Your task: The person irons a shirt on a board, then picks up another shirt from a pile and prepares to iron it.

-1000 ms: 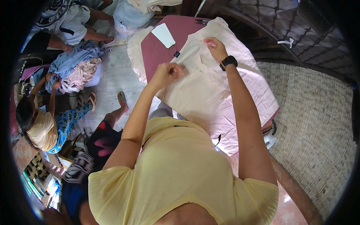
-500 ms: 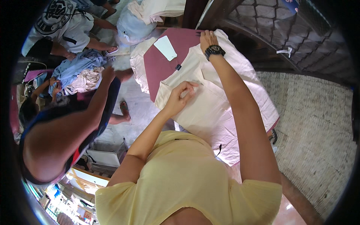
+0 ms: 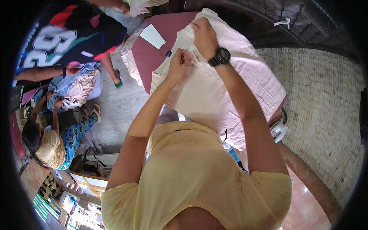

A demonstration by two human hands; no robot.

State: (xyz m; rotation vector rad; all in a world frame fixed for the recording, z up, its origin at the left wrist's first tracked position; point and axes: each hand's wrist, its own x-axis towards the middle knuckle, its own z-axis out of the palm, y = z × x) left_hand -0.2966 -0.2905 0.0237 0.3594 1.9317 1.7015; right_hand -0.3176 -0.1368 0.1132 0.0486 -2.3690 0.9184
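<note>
A cream garment (image 3: 226,80), its kind hidden by how it lies, is spread over a maroon-covered table (image 3: 153,69). A white tag (image 3: 153,36) lies on the maroon cover, with a cord leading to a small dark piece (image 3: 168,53) at the garment's edge. Beside that piece, my left hand (image 3: 179,66) is closed over the cloth, its fingertips pinched together; what is in them is hidden. My right hand (image 3: 206,38), with a black watch on the wrist, is over the garment's far part. Its fingers bend down toward the cloth and are blurred.
At the left, a person in a dark patterned top (image 3: 76,42) leans over a heap of blue and pink cloth (image 3: 82,86); another person (image 3: 51,142) sits beside it. A metal grille (image 3: 253,15) stands behind the table. A woven mat (image 3: 318,103) covers the right floor.
My right hand has come back from the table's far edge toward my left hand. My left hand has moved farther up the garment, its fingers closing. The person at left has shifted farther away.
</note>
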